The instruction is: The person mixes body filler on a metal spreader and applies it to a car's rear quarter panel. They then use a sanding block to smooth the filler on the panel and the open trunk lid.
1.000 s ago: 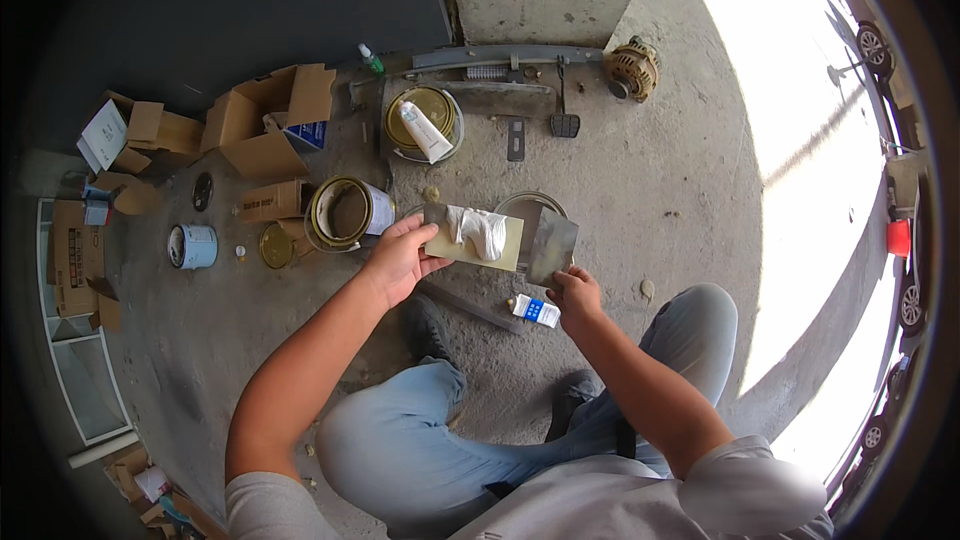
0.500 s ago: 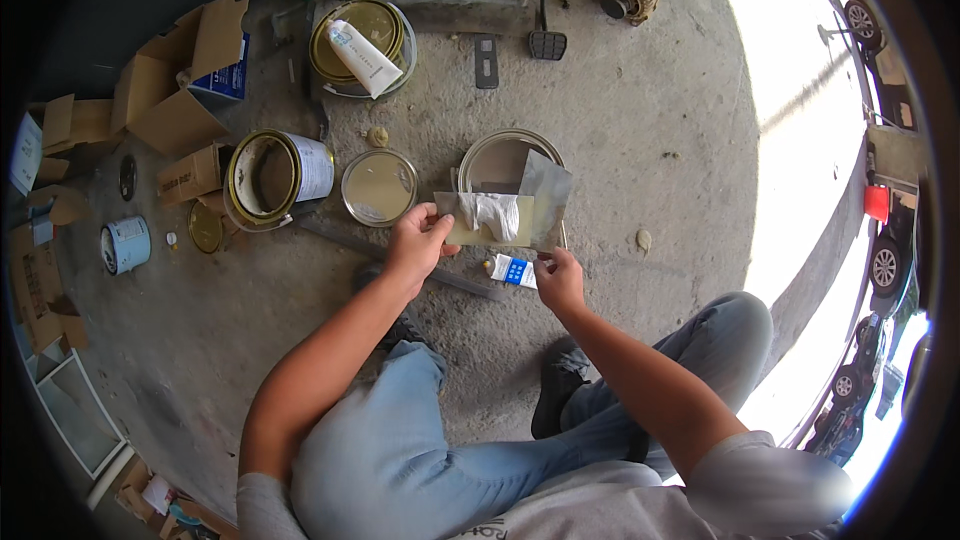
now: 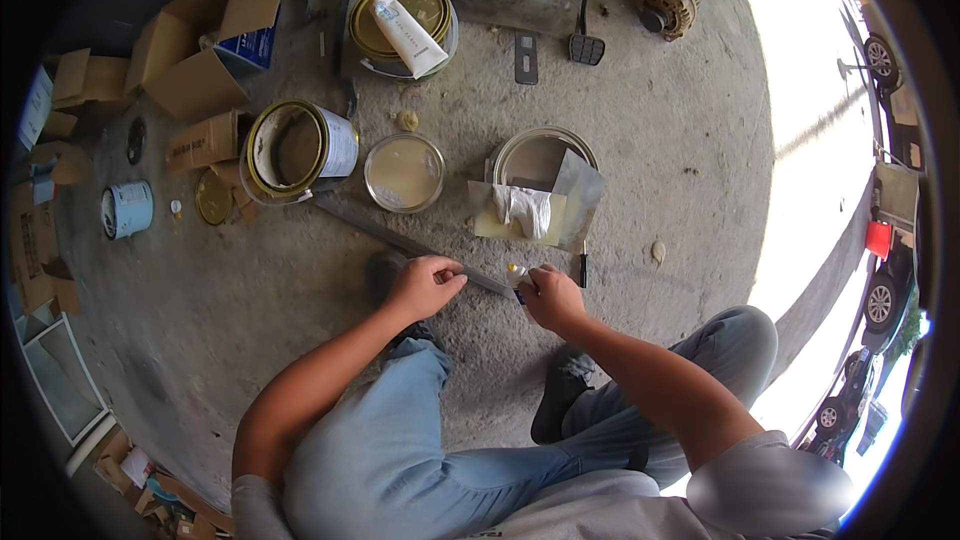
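My left hand (image 3: pixel 428 287) hovers over a long grey strip (image 3: pixel 372 227), its fingers curled and pinched; I cannot make out anything inside them. My right hand (image 3: pixel 549 300) grips a small white-and-blue tube (image 3: pixel 520 277) with a yellow cap. Beyond my hands, a pale yellowish card (image 3: pixel 485 225) with a heap of white paste (image 3: pixel 521 211) rests with a grey metal sheet (image 3: pixel 581 198) on a round tin lid (image 3: pixel 536 142). A knife-like tool with a black handle (image 3: pixel 583 270) pokes out beneath them. A clear round lid (image 3: pixel 404 172) lies to their left.
An open paint can (image 3: pixel 285 156) stands left; another can (image 3: pixel 400 2) bears a large white tube (image 3: pixel 408 38) behind. Cardboard boxes (image 3: pixel 195 70) and a blue tin (image 3: pixel 128 208) sit left. An alternator (image 3: pixel 665 4) and pedal (image 3: pixel 586 45) lie at the back; cars (image 3: pixel 880 300) stand far right.
Both hands have let go of the card and sheet, which now rest on the tin lid. My right hand has taken the small tube off the floor; my left hand has drawn back toward me.
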{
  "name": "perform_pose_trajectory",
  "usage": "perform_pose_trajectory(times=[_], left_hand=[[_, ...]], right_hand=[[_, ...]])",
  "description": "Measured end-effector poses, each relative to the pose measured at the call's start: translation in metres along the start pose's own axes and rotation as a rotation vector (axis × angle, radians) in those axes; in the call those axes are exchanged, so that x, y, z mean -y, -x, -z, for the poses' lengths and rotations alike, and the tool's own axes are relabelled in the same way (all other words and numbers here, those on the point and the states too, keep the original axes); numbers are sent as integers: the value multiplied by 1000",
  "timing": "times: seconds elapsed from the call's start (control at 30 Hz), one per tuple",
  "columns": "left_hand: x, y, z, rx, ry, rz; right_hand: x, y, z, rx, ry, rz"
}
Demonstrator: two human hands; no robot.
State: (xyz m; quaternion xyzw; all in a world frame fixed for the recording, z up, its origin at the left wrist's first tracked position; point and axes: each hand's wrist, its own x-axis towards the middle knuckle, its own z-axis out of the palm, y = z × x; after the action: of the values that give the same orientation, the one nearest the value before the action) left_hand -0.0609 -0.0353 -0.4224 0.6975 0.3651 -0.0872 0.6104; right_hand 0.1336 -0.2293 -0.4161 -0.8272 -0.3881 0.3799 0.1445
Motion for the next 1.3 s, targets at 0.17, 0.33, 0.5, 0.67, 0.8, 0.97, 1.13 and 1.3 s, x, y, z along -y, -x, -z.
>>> perform_pose_trajectory(times=[0.17,0.33,0.5,0.67,0.8,0.97,1.13,1.3], left_hand=[[-48,9,-6,110,165,-195],[-90,0,1,71,168,-239],[-109,-5,3,5,172,-277],[-117,-13,7,21,72,-397],[-123,-25,8,138,113,-363],[-129,-36,5,326,195,-202],[-130,-43,-3,276,16,-304],[-132,-49,-8,200,-88,-309]], right_hand=[[47,24,50,67,-424,-67],[70,15,80,84,-556,19],[77,7,98,36,-428,139],[81,2,110,-42,-524,150],[76,-4,121,-40,-442,220],[67,-8,127,-15,-439,169],[60,-11,127,-1,-440,120],[59,-16,125,-60,-421,108]])
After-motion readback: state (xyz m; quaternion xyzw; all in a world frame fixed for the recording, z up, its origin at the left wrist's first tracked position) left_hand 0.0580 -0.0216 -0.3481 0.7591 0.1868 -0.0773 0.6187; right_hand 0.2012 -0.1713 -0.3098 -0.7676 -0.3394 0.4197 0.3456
